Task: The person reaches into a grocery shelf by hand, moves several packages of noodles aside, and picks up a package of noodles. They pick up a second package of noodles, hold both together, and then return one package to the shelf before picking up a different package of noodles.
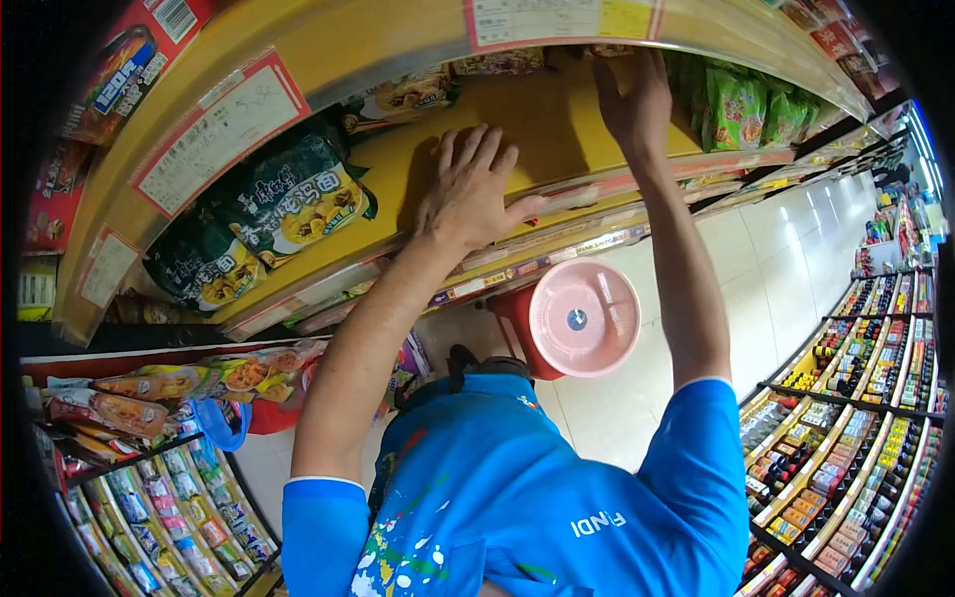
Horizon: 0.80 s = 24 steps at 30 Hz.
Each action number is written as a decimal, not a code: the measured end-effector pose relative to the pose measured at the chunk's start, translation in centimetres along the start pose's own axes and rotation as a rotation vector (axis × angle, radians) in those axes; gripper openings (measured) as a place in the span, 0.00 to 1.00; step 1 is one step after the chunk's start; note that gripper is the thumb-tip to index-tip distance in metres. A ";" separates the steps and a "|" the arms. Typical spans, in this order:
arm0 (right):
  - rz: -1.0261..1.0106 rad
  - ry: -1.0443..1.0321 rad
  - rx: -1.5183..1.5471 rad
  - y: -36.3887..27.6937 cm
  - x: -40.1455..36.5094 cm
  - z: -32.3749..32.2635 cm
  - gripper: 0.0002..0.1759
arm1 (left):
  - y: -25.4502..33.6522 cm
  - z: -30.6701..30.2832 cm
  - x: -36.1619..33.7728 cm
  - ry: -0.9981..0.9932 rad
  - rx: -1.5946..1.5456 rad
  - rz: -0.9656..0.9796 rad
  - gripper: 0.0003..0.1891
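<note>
My left hand (472, 187) lies on the yellow shelf (532, 109), fingers spread and nothing in them. To its left, dark green instant noodle packs (301, 207) sit at the shelf's front. My right hand (635, 109) reaches deeper into the same shelf, thumb apart from the stretched fingers. Its fingertips come up to the upper shelf's edge, near a packet (609, 50) that is mostly hidden there. Bright green packets (736, 107) stand to the right of this hand. More noodle packs (400, 98) lie at the back of the shelf, behind my left hand.
Price labels (221, 131) line the upper shelf's edge. Below, a pink plastic basin (584, 318) rests on a red stand or container (514, 328) above the tiled floor (716, 259). Bottle-filled shelves (831, 448) are on the right. Hanging snack bags (159, 383) and a blue basket (221, 423) are at left.
</note>
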State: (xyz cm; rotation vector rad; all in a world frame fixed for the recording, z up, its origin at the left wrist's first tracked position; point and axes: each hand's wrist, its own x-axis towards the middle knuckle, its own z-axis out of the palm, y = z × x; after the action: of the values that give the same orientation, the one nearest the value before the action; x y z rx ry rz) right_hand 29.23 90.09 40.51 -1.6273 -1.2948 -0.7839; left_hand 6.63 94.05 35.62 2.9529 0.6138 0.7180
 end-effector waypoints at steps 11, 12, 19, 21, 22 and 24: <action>0.569 -0.313 0.107 -5.8 -25.6 -16.4 0.17 | 0.2 -0.5 -0.1 -0.007 0.005 0.033 0.33; 0.656 -0.331 0.115 -5.1 -29.5 -17.4 0.17 | 0.4 -0.8 -0.3 -0.015 0.015 0.043 0.33; 1.403 -0.643 -0.202 -4.4 -53.5 -29.9 0.17 | 4.6 -2.4 -2.2 0.179 0.040 0.251 0.15; 1.453 -0.759 -0.300 -4.8 -58.5 -33.6 0.16 | 7.5 -2.1 -4.5 0.188 -0.022 0.265 0.13; 1.477 -0.806 -0.324 -5.0 -60.7 -35.2 0.16 | 8.6 -1.2 -6.2 0.096 -0.057 0.275 0.12; 1.587 -0.865 -0.356 -5.4 -63.2 -37.9 0.16 | 9.1 0.7 -8.9 0.001 -0.076 0.281 0.12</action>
State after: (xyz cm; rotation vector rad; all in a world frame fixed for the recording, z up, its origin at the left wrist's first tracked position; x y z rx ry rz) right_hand 9.75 30.26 1.74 -2.6479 0.0483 0.7820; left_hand 3.03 82.24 32.29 2.9986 0.1671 0.7427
